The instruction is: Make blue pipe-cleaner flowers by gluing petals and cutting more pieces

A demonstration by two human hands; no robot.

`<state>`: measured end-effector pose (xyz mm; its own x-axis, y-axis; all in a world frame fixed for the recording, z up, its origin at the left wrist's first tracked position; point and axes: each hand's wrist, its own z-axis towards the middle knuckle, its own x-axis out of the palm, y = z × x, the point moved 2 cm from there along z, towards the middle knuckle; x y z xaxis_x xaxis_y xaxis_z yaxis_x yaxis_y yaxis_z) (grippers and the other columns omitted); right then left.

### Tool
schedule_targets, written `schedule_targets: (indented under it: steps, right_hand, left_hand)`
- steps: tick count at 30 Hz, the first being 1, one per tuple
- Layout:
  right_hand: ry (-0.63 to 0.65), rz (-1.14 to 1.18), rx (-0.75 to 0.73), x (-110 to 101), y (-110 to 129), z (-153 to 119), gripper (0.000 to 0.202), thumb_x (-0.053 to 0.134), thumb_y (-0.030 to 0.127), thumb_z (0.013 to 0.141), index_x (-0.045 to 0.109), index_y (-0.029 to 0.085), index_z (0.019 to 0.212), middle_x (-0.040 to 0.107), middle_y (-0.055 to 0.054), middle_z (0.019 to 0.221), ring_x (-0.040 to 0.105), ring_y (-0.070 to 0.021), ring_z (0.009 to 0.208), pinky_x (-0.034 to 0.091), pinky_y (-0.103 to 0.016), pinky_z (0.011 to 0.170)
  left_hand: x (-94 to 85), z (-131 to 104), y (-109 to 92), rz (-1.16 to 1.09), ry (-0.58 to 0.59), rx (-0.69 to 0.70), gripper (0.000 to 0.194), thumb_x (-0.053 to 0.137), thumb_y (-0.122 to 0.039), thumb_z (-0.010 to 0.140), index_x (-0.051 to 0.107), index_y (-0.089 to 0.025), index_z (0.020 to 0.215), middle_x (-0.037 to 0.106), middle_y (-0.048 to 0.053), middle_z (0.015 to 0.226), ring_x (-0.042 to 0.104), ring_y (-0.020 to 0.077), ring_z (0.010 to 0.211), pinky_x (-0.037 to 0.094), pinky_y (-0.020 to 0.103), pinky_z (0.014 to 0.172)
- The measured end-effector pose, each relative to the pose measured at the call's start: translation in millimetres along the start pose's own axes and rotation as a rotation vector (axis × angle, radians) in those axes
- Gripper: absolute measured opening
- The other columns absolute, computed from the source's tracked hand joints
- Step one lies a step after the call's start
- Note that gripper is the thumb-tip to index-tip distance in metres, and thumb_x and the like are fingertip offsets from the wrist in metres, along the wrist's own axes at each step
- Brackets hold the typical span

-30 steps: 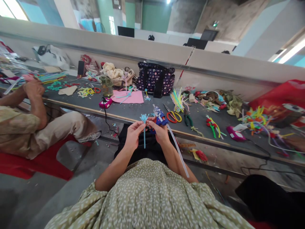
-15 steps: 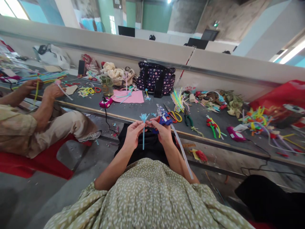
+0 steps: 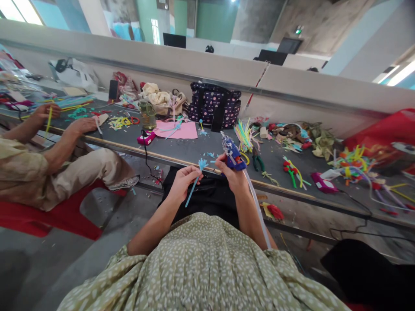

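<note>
A light blue stem with a frayed, tufted top [image 3: 202,163] is pinched between the fingers of my left hand [image 3: 183,181], its lower end slanting down to the left. My right hand [image 3: 232,175] is wrapped round a blue glue gun [image 3: 234,157], whose nozzle points up over the table. A long translucent glue stick [image 3: 258,209] trails from the gun's back along my right forearm. Small blue scraps [image 3: 211,154] lie on the table between and beyond my hands.
Pliers [image 3: 258,162] and a bundle of coloured stems [image 3: 244,136] lie right of the gun. Pink paper [image 3: 181,130], a jar [image 3: 148,115] and a dotted bag [image 3: 214,103] stand further back. At the left, a person's hands [image 3: 81,126] work at the same table [image 3: 168,152].
My hands have moved apart. The right one has shifted right and lifted the glue gun more upright; the blue stem in my left hand has tilted. The person's nearer hand has lowered to the table.
</note>
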<state>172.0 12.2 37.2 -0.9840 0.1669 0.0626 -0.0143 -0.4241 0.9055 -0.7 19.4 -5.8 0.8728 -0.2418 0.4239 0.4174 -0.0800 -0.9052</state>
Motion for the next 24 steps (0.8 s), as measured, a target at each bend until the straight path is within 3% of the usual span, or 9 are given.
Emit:
schedule_targets:
  steps: [5, 10, 17, 24]
  right_hand:
    - [0.109, 0.011, 0.012, -2, 8, -1, 0.019, 0.078, 0.031, 0.07, 0.063, 0.022, 0.077, 0.063, 0.001, 0.079, 0.055, -0.0129, 0.068, 0.048, -0.028, 0.064]
    - [0.139, -0.01, 0.03, -4, 10, -1, 0.022, 0.081, 0.031, 0.066, 0.064, 0.022, 0.077, 0.063, 0.0, 0.076, 0.054, -0.0141, 0.067, 0.049, -0.029, 0.062]
    - [0.124, -0.119, -0.076, -1, 12, -2, 0.018, 0.079, 0.026, 0.067, 0.063, 0.022, 0.073, 0.06, 0.003, 0.07, 0.05, -0.0112, 0.062, 0.045, -0.026, 0.063]
    - [0.241, -0.149, -0.047, -1, 22, -3, 0.017, 0.078, 0.026, 0.067, 0.064, 0.022, 0.075, 0.06, 0.003, 0.07, 0.049, -0.0118, 0.063, 0.043, -0.026, 0.061]
  left_hand:
    - [0.7, -1, -3, 0.038, 0.034, -0.007, 0.017, 0.075, -0.029, 0.068, 0.066, -0.015, 0.067, 0.065, 0.002, 0.064, 0.055, 0.0091, 0.054, 0.044, 0.021, 0.055]
    - [0.7, -3, -5, 0.06, 0.048, -0.014, 0.014, 0.074, -0.027, 0.068, 0.066, -0.016, 0.066, 0.064, 0.003, 0.062, 0.053, 0.0099, 0.053, 0.043, 0.021, 0.054]
    - [-0.4, -3, -1, 0.065, 0.089, -0.037, 0.013, 0.073, -0.027, 0.069, 0.066, -0.016, 0.066, 0.064, 0.002, 0.062, 0.054, 0.0092, 0.055, 0.042, 0.02, 0.056]
    - [0.4, -4, -2, 0.091, 0.087, -0.042, 0.013, 0.074, -0.026, 0.067, 0.067, -0.016, 0.065, 0.065, 0.002, 0.063, 0.055, 0.0099, 0.055, 0.043, 0.022, 0.056]
